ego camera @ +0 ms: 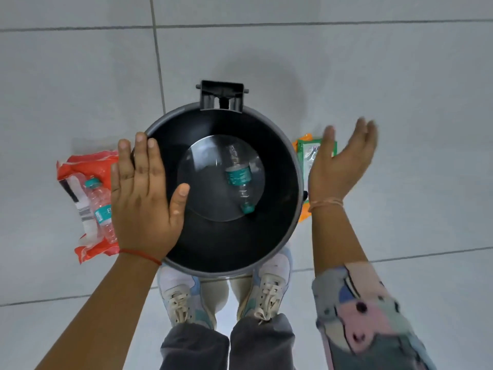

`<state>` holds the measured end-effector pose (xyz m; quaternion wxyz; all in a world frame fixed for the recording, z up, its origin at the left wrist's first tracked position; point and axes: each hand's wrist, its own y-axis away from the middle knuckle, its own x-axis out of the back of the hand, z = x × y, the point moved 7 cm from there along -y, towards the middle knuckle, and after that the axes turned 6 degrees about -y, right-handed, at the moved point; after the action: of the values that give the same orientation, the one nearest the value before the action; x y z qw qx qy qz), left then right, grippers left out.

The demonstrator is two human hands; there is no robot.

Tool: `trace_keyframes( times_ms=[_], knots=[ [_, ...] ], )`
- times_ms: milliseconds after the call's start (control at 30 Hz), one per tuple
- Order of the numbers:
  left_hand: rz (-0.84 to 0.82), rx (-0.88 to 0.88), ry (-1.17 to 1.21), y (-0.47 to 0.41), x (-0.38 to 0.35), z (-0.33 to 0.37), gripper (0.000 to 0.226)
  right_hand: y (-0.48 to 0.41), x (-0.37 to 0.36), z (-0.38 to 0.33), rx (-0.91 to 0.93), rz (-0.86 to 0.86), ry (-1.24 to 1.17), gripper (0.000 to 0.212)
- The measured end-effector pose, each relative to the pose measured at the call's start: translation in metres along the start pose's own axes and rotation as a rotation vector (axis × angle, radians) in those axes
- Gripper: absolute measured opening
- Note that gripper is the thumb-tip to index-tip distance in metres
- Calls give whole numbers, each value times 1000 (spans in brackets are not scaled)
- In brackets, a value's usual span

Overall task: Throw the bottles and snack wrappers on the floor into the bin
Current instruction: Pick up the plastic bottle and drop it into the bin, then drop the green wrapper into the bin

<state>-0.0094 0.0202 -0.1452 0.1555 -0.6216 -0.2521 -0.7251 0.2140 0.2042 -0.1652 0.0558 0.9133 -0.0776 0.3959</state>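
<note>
A round black bin (277, 145) with a grey rim stands open on the floor right below me. A clear plastic bottle with a teal label (239, 180) lies at its bottom. My left hand (145, 198) hovers flat over the bin's left rim, fingers spread, holding nothing. My right hand (342, 161) is raised to the right of the bin, fingers apart and empty. Left of the bin a second clear bottle (100, 206) lies on a red and white snack wrapper (85, 166). Right of the bin, a green and orange wrapper (306, 153) is partly hidden by my right hand.
The bin's black hinge bracket (222, 98) sticks out at its far side. My two feet in pale sneakers (269, 287) stand just in front of the bin. Grey floor tiles (266, 54) stretch all around.
</note>
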Motion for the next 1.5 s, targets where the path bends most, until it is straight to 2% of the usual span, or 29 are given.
trace_keyframes(
  times_ms=[67, 133, 233, 300, 433, 633, 800, 867, 933, 967, 1000, 1067, 1100, 1167, 1233, 1300, 1367, 1400, 1433, 1500],
  knots=[
    [13, -12, -9, 0, 1, 0, 71, 8, -40, 66, -161, -406, 315, 63],
    [33, -21, -12, -1, 1, 1, 71, 31, -66, 110, -165, -698, 499, 63],
    [56, -36, -17, -1, 2, 4, 71, 51, -82, 140, -189, -818, 569, 58],
    [63, -43, -15, -2, 3, 5, 71, 52, -84, 148, -186, -793, 612, 53],
    [75, -39, -13, -1, 3, 6, 72, 41, -79, 147, -109, -670, 675, 27],
    [80, -21, -20, 0, 2, 3, 70, 45, -76, 136, -90, -677, 640, 22],
    [58, -22, -42, 1, 0, 2, 69, 38, -20, 89, -147, -364, 434, 15],
    [35, -14, -54, 1, 1, 2, 68, 41, 22, 44, -20, -169, 300, 13],
    [9, -12, -52, 1, 0, 1, 68, 55, 64, -18, 241, 18, 129, 6],
    [-1, -17, -48, 1, -1, 2, 69, 68, 76, -46, 376, 45, 52, 5],
    [-7, -20, -44, 1, -2, 2, 70, 83, 77, -70, 467, -4, -14, 6],
    [-4, -9, -15, 1, -2, 3, 72, 114, 48, -97, 534, -236, -57, 8],
    [3, 6, 10, 1, -2, 5, 73, 128, 25, -103, 541, -367, -23, 8],
    [19, 49, 54, 1, -2, 8, 74, 151, -31, -98, 530, -663, 200, 3],
    [25, 76, 69, 1, -2, 10, 74, 163, -85, -67, 382, -973, 391, 14],
    [25, 71, 62, 0, -3, 10, 73, 163, -115, -39, 209, -1154, 511, 23],
    [19, 56, 54, 0, -3, 11, 73, 163, -121, -35, 192, -1186, 567, 25],
    [14, 53, 53, -1, -3, 11, 74, 159, -115, -43, 253, -1128, 532, 23],
    [10, 54, 53, -1, -3, 11, 74, 151, -103, -57, 324, -992, 397, 20],
    [1, 52, 58, -1, -3, 11, 75, 116, -48, -87, 410, -535, 64, 14]
  ],
)
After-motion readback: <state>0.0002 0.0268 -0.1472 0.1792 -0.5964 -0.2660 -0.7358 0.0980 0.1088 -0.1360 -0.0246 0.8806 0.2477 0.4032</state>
